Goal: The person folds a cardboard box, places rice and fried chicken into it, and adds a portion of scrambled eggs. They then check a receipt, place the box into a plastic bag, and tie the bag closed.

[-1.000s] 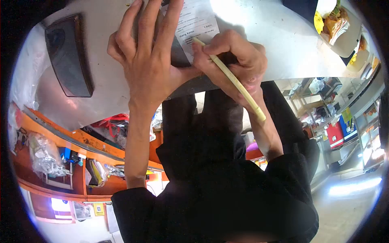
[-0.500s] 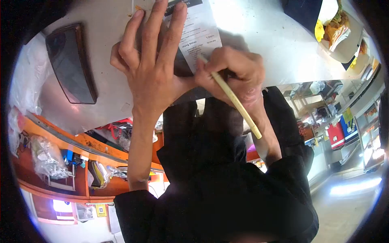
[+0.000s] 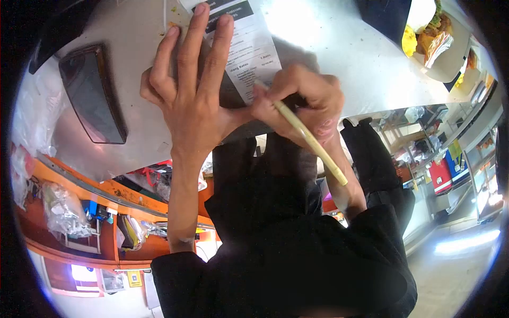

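Observation:
A printed paper slip (image 3: pixel 249 46) with black header bands lies on the grey table. My left hand (image 3: pixel 195 114) lies flat with fingers spread, over the slip's left edge. My right hand (image 3: pixel 305 98) is closed around a pale yellow pen (image 3: pixel 312 142), whose back end slants down towards my forearm. The pen's tip is blurred and meets the lower part of the slip, near my left thumb. Small print on the slip is mostly too blurred to read.
A dark phone-like device (image 3: pixel 95 95) lies on the table (image 3: pixel 146 32) at left, beside clear plastic (image 3: pixel 37 100). An open box of food (image 3: pixel 435 40) stands at upper right. Orange shelves (image 3: pixel 106 249) with bagged items lie below the table's left edge.
The slip and table sit slightly lower in view, so more of the slip's header shows. My right hand still grips the pen, its back end slightly lower and further right.

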A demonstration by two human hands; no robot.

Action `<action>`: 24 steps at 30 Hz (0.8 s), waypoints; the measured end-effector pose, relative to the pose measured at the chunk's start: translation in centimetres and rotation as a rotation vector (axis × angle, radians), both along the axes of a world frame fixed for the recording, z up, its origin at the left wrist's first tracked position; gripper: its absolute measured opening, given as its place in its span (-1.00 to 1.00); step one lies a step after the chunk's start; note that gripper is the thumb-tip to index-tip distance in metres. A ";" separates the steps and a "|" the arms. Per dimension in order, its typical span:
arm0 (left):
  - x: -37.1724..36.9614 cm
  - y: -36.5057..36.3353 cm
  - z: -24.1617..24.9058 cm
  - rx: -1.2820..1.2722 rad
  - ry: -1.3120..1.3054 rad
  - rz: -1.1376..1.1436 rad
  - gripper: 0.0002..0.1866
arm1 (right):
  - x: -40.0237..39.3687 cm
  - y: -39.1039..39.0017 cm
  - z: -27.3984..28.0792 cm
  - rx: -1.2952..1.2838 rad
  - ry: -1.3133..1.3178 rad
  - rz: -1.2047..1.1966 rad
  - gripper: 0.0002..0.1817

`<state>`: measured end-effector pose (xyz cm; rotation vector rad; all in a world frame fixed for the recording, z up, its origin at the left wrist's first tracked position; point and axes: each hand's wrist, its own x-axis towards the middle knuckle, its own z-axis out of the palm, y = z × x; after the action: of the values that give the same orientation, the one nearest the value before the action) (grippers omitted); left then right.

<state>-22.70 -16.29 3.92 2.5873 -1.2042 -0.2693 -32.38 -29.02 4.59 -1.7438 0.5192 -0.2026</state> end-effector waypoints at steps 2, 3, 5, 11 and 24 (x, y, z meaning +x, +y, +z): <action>-0.2 -0.2 -0.4 -0.122 -0.019 0.032 -0.21 | 0.0 0.2 0.1 -0.017 0.017 -0.059 -0.75; -0.1 -0.2 -0.2 -0.123 -0.022 0.031 -0.21 | 0.1 0.3 0.0 -0.035 0.029 -0.116 -0.74; 0.0 -0.2 0.5 0.032 -0.008 0.029 -0.17 | 0.0 0.3 0.0 -0.075 0.018 -0.108 -0.74; 0.1 0.7 -0.5 -0.043 0.036 -0.002 -0.08 | 0.1 0.8 0.2 -0.026 0.042 -0.105 -0.77; 1.5 1.4 4.9 -0.464 0.330 0.125 -0.52 | 0.8 -4.7 2.9 -0.452 0.451 -0.615 -0.65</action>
<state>-21.17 -14.86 8.84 2.1044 -0.8626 -0.3299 -31.56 -33.69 7.51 -2.0268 1.4303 -0.3833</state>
